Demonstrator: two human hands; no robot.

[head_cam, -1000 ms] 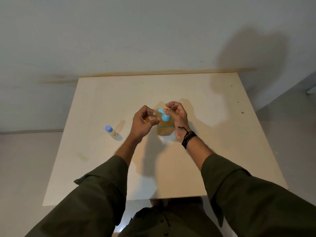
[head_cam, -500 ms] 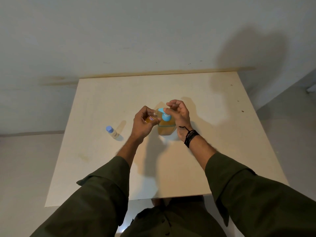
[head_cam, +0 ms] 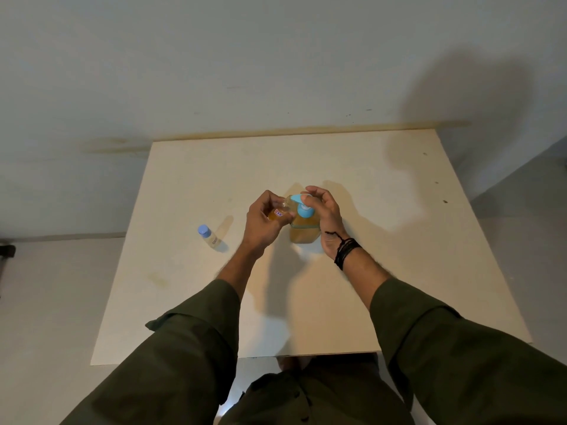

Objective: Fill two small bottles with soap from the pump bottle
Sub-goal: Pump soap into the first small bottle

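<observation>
So, status, left to right. The capped small bottle (head_cam: 209, 236) stood alone on the table (head_cam: 383, 240), well left of your hands, blue cap on. Contents looked pale or clear; I couldn't tell whether it held soap, so I can't call that one done or pending.

Your left hand (head_cam: 263, 222) gripped the second small bottle (head_cam: 277, 213), fingers curled round it, thumb on the near side. It was tilted, mouth up against the nozzle of the pump bottle (head_cam: 303, 228). It showed amber inside, so it looked at least partly filled. The exact level was hidden by your fingers.

The pump bottle sat on the table just right of that, touching or nearly touching the small one at the spout. It had plenty of amber soap left.

Your right hand (head_cam: 325, 216) wrapped round the pump from the right, fingers curled, fingertip (head_cam: 306, 197) on top of the blue pump head (head_cam: 302, 207). Pressing or just resting, I couldn't tell.

My read: you were mid-fill on one bottle. Left to do: top it off, find its cap (not visible anywhere) and close it, then check the capped one and fill it if empty.
</observation>
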